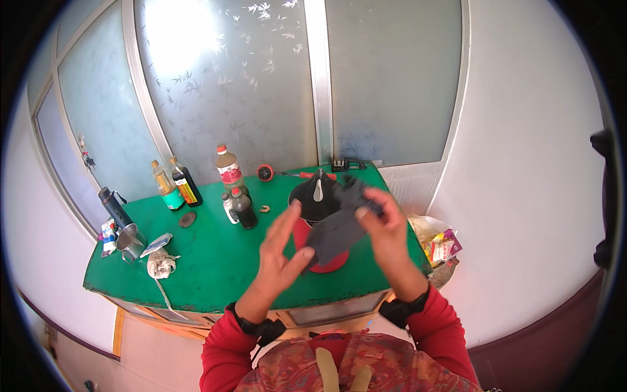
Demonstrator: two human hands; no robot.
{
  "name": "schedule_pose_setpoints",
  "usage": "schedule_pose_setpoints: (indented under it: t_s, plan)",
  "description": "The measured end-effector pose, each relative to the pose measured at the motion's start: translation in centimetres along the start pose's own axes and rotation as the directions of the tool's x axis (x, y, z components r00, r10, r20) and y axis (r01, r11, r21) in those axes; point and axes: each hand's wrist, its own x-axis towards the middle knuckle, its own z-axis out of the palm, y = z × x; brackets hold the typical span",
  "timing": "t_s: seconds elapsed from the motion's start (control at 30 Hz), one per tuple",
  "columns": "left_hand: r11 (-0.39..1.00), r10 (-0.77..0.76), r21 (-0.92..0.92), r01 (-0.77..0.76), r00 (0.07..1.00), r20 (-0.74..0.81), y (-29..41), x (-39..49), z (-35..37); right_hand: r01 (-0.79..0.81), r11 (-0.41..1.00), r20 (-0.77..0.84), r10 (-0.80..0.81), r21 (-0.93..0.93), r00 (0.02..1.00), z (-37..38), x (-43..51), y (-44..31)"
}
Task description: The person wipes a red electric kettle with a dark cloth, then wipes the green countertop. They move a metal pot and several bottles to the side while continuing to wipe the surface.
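Observation:
A crumpled dark grey sheet of thin material (338, 237), perhaps a folded plastic bag, is held up over the table. My right hand (392, 230) pinches its upper right end between thumb and fingers. My left hand (277, 262) is at the lower left side, fingers spread apart and its thumb against the sheet's edge. Behind and below the sheet stands a red bucket-like bin (330, 267). A black plastic liner (306, 198) covers its top, rising to a peak with a pale oval gap. The sheet hides part of the bin.
The green-topped table (215, 264) bears several bottles, among them a large red-capped one (229, 171). A steel mug (131, 240), a flask (113, 206) and a cloth pouch (160, 264) lie left. Behind are a red-handled screwdriver (313, 175) and a black sharpener-like tool (348, 164).

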Motion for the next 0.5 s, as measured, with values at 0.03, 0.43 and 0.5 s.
schedule_pose_setpoints:
  t_s: [0.03,0.43,0.5]
  plan:
    - [0.972,0.038,0.234,-0.016,0.995,-0.087,-0.9,0.6,0.2,-0.053,0.999,-0.062,0.053,0.007,0.997,-0.9,1.3,-0.4]
    - [0.823,0.045,0.568,-0.013,0.998,-0.042,-6.6,2.3,3.9,0.574,0.233,0.557,-0.14,-0.785,0.819,1.3,9.3,7.1]
    - [0.835,0.061,0.551,-0.017,0.996,-0.062,-6.8,2.2,4.2,0.448,0.32,0.462,-0.034,-0.835,0.886,0.7,11.8,8.9]
